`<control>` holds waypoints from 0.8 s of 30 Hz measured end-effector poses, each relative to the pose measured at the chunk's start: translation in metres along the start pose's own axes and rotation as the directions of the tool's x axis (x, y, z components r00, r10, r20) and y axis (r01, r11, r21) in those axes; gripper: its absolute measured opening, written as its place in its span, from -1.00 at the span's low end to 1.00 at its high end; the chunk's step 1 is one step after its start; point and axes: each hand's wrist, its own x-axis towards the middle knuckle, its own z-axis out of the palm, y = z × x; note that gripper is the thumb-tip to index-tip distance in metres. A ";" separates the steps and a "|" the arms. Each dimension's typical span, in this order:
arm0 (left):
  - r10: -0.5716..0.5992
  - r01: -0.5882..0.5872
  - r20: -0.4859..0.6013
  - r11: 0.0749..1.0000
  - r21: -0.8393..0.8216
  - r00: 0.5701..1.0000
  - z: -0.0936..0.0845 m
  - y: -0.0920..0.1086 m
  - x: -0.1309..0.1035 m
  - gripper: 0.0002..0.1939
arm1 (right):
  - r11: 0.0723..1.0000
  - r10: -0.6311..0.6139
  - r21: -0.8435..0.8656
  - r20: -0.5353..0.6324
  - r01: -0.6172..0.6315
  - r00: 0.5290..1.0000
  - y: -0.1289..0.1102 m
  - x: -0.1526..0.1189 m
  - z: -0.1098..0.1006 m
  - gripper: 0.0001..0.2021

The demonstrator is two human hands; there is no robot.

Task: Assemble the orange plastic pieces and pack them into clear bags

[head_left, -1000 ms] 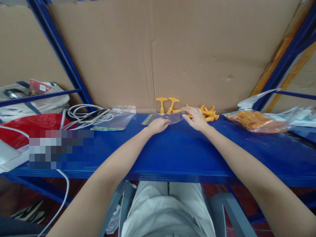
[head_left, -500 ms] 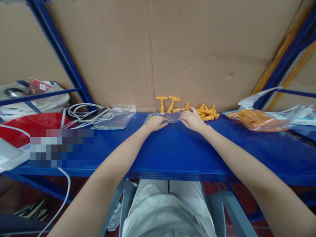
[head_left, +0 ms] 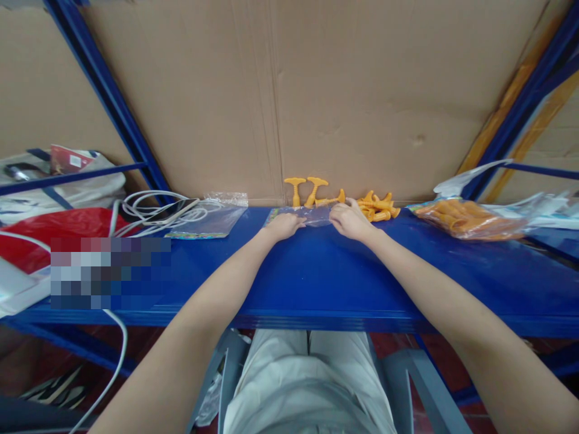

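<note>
A clear plastic bag (head_left: 318, 216) lies near the back of the blue shelf, its printed strip toward the left. My left hand (head_left: 284, 225) is closed on its left part, thumb pointing right. At the bag's right end my right hand (head_left: 349, 219) grips the plastic with bent fingers. Just behind the bag are two yellow T-shaped plastic pieces with ridged stems (head_left: 306, 190), side by side. A third yellow piece (head_left: 330, 199) lies sideways, close to my right hand. Beyond that hand is a pile of similar yellow pieces (head_left: 379, 208). The fingertips are partly hidden.
At the right sits a clear bag full of orange-yellow pieces (head_left: 470, 218). Leftward are a flat clear bag (head_left: 205, 220), coiled white cable (head_left: 154, 208), a red bag (head_left: 76, 232) and a cloth tote (head_left: 76, 184). Cardboard (head_left: 190, 102) backs the blue shelf (head_left: 312, 277).
Both hands stay at the bag with only slight finger shifts; the left thumb has drawn in a little. The yellow pieces have not moved. The camera view has shifted very slightly.
</note>
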 end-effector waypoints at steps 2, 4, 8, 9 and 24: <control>0.002 -0.002 0.010 1.000 -0.012 1.000 0.000 0.000 0.001 -0.61 | 1.000 0.015 0.004 0.025 -0.015 1.000 -0.002 0.001 -0.002 -0.72; 0.004 -0.004 0.007 0.999 -0.032 1.000 0.000 -0.001 0.001 -0.60 | 0.999 0.036 0.014 0.040 -0.037 0.999 -0.002 0.001 -0.003 -0.73; -0.005 0.003 -0.026 0.997 -0.080 1.000 -0.001 -0.005 0.002 -0.59 | 0.996 0.081 0.044 0.051 -0.083 0.995 0.002 0.002 -0.002 -0.76; -0.005 0.002 -0.031 0.996 -0.091 1.000 -0.002 -0.005 0.002 -0.59 | 0.995 0.087 0.052 0.055 -0.090 0.995 0.004 0.001 -0.001 -0.77; 0.145 -0.144 0.054 0.989 -0.023 0.988 -0.039 0.015 -0.004 -0.64 | 0.999 0.041 0.008 0.087 -0.042 0.995 -0.008 -0.001 -0.002 -0.79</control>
